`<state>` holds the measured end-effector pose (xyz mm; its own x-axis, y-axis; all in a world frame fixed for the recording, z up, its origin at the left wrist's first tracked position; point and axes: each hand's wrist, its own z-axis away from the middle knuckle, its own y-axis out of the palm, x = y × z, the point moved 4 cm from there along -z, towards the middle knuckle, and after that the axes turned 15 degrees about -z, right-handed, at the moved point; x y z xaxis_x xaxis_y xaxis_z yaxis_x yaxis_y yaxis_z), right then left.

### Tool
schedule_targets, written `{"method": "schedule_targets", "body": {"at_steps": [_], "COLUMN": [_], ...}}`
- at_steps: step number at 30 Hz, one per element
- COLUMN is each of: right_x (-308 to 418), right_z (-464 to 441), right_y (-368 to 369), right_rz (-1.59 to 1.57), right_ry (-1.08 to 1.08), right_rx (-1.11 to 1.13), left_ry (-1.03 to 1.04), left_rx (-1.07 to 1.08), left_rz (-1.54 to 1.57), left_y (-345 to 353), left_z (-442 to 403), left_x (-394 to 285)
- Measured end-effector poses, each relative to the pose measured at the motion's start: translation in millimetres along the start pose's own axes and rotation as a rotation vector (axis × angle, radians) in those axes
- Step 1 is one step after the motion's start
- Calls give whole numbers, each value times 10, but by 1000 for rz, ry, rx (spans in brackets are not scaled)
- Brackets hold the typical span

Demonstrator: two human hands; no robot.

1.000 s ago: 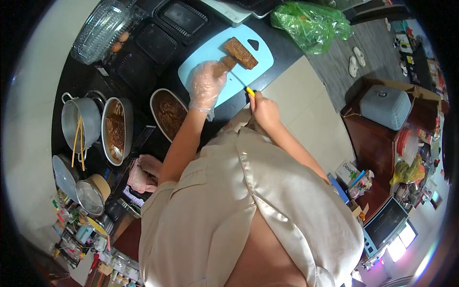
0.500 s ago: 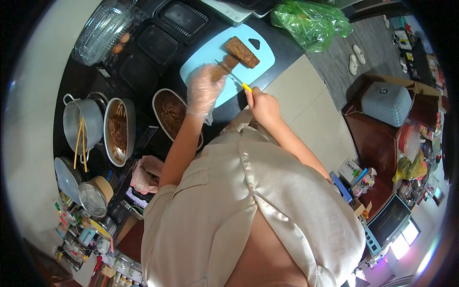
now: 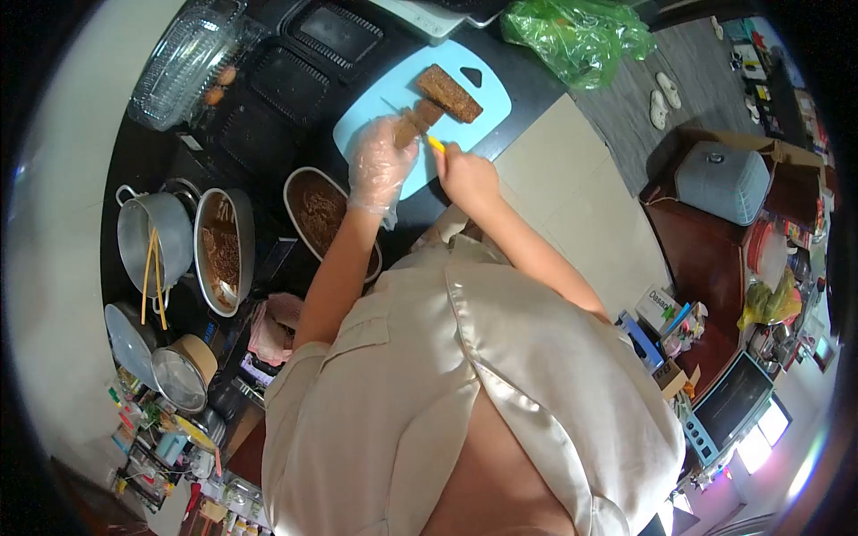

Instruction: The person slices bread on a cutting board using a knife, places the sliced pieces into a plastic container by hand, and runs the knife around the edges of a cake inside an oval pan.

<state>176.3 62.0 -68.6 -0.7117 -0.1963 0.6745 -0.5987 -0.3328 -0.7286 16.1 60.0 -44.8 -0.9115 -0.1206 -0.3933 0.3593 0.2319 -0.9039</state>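
My left hand [image 3: 382,163], in a clear plastic glove, is closed on a small brown loaf piece [image 3: 418,123] over the light blue cutting board [image 3: 487,76]. My bare right hand [image 3: 468,179] grips the yellow handle of a knife [image 3: 435,143]. Its blade runs across the loaf piece toward the upper left, partly hidden by the bread. Just beyond lies a larger brown loaf [image 3: 450,93] with a grainy crust, resting on the board near its hole.
Left of the board stand two oval tins [image 3: 288,192] [image 3: 223,304] with brown residue, and a metal pot [image 3: 152,223] with chopsticks [image 3: 157,277]. Black plastic trays [image 3: 335,36] and a clear clamshell box [image 3: 179,67] sit at the back. A green plastic bag [image 3: 576,40] lies beyond the board.
My right hand has moved left and slightly up, pushing the knife further across the loaf piece. My left hand keeps its hold with little movement.
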Motion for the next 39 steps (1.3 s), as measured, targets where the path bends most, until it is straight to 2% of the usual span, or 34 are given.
{"method": "schedule_targets", "body": {"at_steps": [4,6,8,10,12,13,14,18,20,22,26,30,34,36,39], "right_x": [-90,-175,-158,-190,-382,-465,-546,-200,-15,99,12,99,161,54,80], "right_z": [155,255,181,150,401,500,578,420,345,282,299,127,-52,211,239], "right_y": [35,56,93,128,41,-12,-20,-286,-322,-310,-206,-144,-38,-120,-114], "right_rz": [12,83,74,72,125,95,63,-74,-83,-55,-40,-28,-25,8,-13], "right_ry": [-58,6,-20,-78,-15,-42,-61,-27,-54,-57,-39,1,-78,38,47], "right_rx": [-48,22,-42,-68,-18,-38,-51,-37,-55,-33,-7,6,-42,35,30], "left_ry": [-6,3,2,5,-27,-30,-33,-46,-72,-81,-131,-81,-30,-30,-31], "left_rx": [83,51,-36,-5,-17,120,118,109,35,58,165,84,84,96,83], "left_rz": [-32,-31,7,9,25,20,24,-20,33,47,72,23,32,54,31], "left_y": [-18,-17,-44,-45,-19,-44,-98,-257,-316,-295,-231,-115,-128,-159,-81], "left_z": [-16,-32,-35,-21,-37,-41,-44,45,112,123,122,109,86,58,55], "left_x": [-12,-1,-28,-46,8,10,-13,-33,-34,-32,-5,33,26,29,51]}}
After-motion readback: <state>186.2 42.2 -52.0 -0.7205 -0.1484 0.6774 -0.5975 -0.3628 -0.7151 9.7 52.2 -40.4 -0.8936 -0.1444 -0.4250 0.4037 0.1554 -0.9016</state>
